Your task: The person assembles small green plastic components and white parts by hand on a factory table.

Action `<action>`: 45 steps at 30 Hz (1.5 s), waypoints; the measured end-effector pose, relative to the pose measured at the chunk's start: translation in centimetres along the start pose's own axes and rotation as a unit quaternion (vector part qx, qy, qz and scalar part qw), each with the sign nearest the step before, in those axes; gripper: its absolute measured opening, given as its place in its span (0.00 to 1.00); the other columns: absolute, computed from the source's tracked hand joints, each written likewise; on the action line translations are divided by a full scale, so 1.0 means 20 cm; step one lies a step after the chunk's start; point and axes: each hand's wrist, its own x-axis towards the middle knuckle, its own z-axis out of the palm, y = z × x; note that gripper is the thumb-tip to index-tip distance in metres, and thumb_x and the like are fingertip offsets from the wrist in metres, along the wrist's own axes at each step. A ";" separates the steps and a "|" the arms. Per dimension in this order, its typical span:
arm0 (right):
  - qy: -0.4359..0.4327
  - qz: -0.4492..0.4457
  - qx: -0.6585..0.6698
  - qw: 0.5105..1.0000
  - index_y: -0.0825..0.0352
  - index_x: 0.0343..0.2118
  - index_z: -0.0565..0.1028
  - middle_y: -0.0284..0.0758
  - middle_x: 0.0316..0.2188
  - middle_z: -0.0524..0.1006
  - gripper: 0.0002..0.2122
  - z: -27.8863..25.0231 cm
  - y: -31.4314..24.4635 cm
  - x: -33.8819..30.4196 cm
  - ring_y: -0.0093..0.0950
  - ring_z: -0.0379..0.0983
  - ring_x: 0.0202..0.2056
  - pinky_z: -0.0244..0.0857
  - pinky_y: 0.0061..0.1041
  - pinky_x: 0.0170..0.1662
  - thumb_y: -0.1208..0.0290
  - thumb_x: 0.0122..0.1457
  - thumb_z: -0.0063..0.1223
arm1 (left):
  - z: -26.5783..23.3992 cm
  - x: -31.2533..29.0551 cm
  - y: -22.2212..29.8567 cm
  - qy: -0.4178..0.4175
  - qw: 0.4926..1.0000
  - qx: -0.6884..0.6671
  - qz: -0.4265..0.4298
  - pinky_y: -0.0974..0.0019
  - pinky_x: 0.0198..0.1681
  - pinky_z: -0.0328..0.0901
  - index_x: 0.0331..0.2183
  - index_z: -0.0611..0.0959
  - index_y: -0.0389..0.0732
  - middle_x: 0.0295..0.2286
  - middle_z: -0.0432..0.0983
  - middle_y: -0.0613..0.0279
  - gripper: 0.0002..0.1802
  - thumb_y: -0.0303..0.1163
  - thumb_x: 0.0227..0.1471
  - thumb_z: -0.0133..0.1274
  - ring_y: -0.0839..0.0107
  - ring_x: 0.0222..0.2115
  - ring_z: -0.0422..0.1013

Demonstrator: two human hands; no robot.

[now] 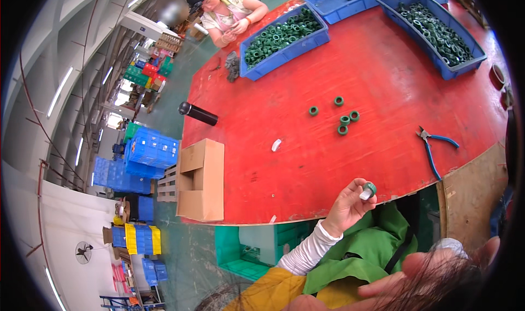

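My left hand (345,208) is raised just over the table's near edge, thumb and fingers closed on a small green ring (372,188). A short white piece (365,194) shows at the ring's opening, against the fingertips. Close to the lower right rim, blurred skin beside a white cuff (451,246) seems to belong to my right hand (485,252); its fingers cannot be made out. Several loose green rings (344,120) lie in a small group farther up the red table (257,174). Left of them rests a small white piece (276,145).
Blue-handled cutting pliers (432,141) lie at the right. Blue trays (314,44) of green rings stand at the back, where a co-worker (232,13) handles something small. A black bottle (198,114) and a cardboard box (210,179) occupy the left edge. A green crate (229,251) sits below the table.
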 end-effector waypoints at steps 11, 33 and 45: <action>-0.007 -0.050 -0.189 0.981 0.50 0.65 0.35 0.49 0.61 0.50 0.32 -0.17 0.12 -0.17 0.42 0.73 0.43 0.57 0.53 0.52 0.46 0.64 0.30 | -0.01 -0.07 0.03 0.039 0.998 0.016 0.049 0.60 0.40 0.72 0.43 0.76 0.42 0.37 0.73 0.54 0.14 0.31 0.53 0.53 0.59 0.37 0.73; -0.077 0.130 -0.195 0.969 0.53 0.63 0.50 0.43 0.49 0.65 0.25 -0.15 -0.03 -0.13 0.32 0.73 0.28 0.64 0.41 0.39 0.52 0.65 0.35 | 0.04 -0.04 0.02 -0.011 0.998 0.026 0.051 0.61 0.40 0.73 0.40 0.74 0.40 0.37 0.73 0.56 0.10 0.32 0.57 0.49 0.62 0.37 0.74; -0.055 0.159 -0.712 0.681 0.70 0.36 0.75 0.39 0.36 0.75 0.16 -0.28 -0.05 -0.13 0.36 0.69 0.35 0.64 0.35 0.37 0.76 0.41 0.61 | 0.10 -0.10 0.11 -0.019 0.996 0.037 0.078 0.58 0.42 0.73 0.40 0.73 0.40 0.36 0.75 0.56 0.07 0.27 0.57 0.48 0.61 0.37 0.75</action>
